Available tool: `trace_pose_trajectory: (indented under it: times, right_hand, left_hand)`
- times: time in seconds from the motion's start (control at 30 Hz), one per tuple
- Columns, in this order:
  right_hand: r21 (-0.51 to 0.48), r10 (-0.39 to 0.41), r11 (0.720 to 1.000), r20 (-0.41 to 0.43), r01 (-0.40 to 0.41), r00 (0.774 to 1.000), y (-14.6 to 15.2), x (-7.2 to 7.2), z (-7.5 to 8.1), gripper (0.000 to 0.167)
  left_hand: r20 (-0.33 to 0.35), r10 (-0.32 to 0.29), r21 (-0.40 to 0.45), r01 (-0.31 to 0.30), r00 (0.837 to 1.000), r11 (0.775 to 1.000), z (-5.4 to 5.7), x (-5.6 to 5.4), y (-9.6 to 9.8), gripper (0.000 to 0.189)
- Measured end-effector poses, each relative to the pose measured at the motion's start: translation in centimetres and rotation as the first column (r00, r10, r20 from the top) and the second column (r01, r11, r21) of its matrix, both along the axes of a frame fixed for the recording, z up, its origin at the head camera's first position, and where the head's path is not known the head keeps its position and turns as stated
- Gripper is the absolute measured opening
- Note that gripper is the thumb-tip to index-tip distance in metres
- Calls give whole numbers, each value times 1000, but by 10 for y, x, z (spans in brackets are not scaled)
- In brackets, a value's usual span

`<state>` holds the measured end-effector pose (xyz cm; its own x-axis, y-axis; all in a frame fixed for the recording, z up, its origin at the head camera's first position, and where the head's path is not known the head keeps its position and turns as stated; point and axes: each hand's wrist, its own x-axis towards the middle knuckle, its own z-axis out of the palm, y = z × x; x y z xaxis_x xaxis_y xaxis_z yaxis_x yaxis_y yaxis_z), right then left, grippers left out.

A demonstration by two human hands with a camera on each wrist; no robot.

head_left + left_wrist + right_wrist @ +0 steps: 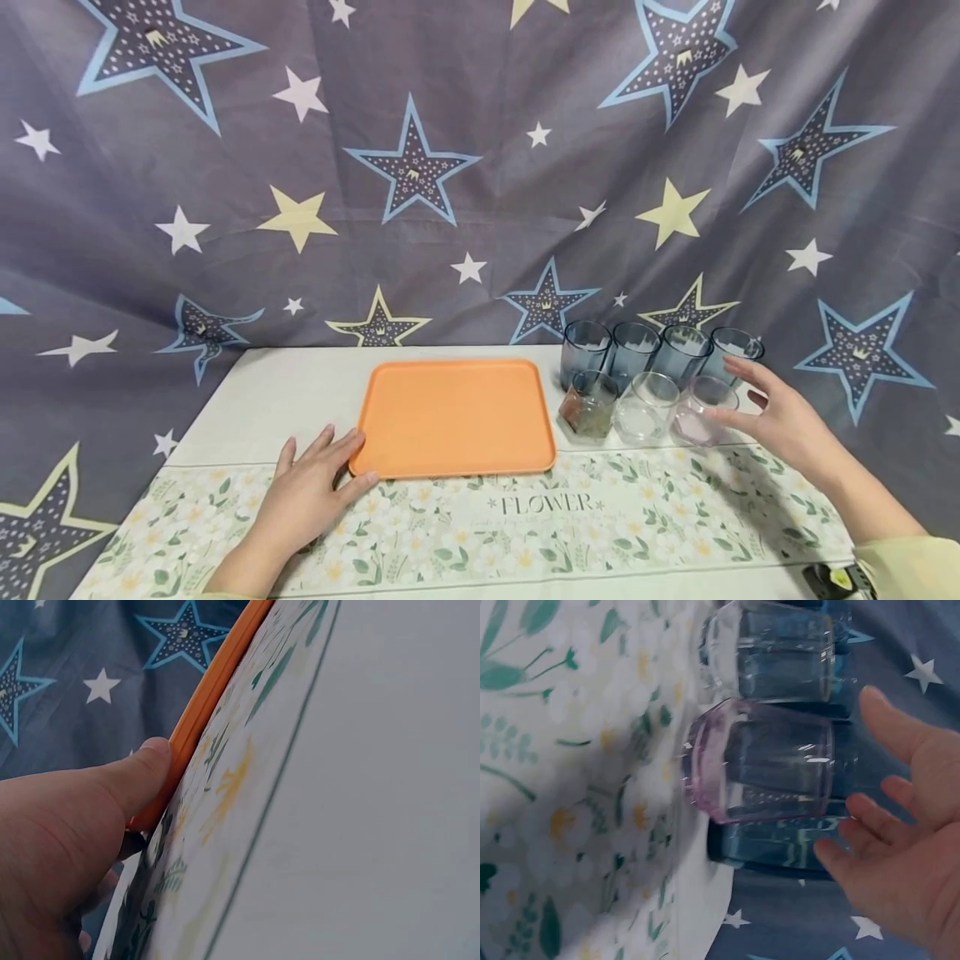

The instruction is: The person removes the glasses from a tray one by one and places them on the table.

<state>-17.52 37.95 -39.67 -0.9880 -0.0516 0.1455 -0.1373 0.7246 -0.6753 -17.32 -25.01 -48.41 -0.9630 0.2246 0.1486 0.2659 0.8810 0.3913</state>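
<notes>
My left hand [311, 492] touches the near left corner of an orange tray [457, 417] that lies flat, its fingers fairly straight. In the left wrist view the thumb [142, 772] rests against the tray's edge [217, 682]. My right hand [783, 425] hovers beside a pinkish glass [701, 412], thumb and fingers spread with nothing between them. The right wrist view shows a gap between the fingertips and the pink glass [765, 761]. Left of it stand a clear glass [647, 412] and a brownish glass [588, 408].
Several blue glasses [585, 346] stand in a row behind the front three. A floral cloth band [540, 533] runs along the front of the white table [292, 383]. The star-patterned curtain [487, 225] hangs behind. A dark object [836, 579] lies by the right sleeve.
</notes>
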Motion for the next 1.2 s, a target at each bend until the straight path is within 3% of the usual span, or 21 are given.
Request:
trace_pose_trajectory:
  times: [0.1, 0.37, 0.67, 0.87, 1.03, 1.2]
  right_hand:
    - [-7, 18, 1000, -12, -19, 1000, -7, 1, 6, 103]
    - [-23, 93, 995, -140, -97, 986, -40, 1, 24, 91]
    - [-61, 196, 976, -195, -211, 961, -84, -3, 30, 84]
    - [38, 228, 974, -218, -225, 949, -117, -2, 25, 81]
    - [161, 213, 971, -242, -178, 946, -148, 3, 24, 79]
    - [287, 241, 946, -319, -149, 917, -180, 4, 21, 79]
  left_hand:
    - [8, 15, -13, -15, 1000, 1000, 2, 0, 2, 76]
    - [-38, 56, -56, -58, 998, 997, 8, 1, 1, 72]
    - [-74, 46, -100, -54, 996, 994, 13, 2, 1, 62]
    - [-86, 36, -122, -46, 996, 991, 16, 3, -1, 59]
    - [-78, 30, -166, -43, 997, 985, 18, 3, 1, 59]
    - [-126, 4, -204, -30, 992, 979, 25, 3, 6, 64]
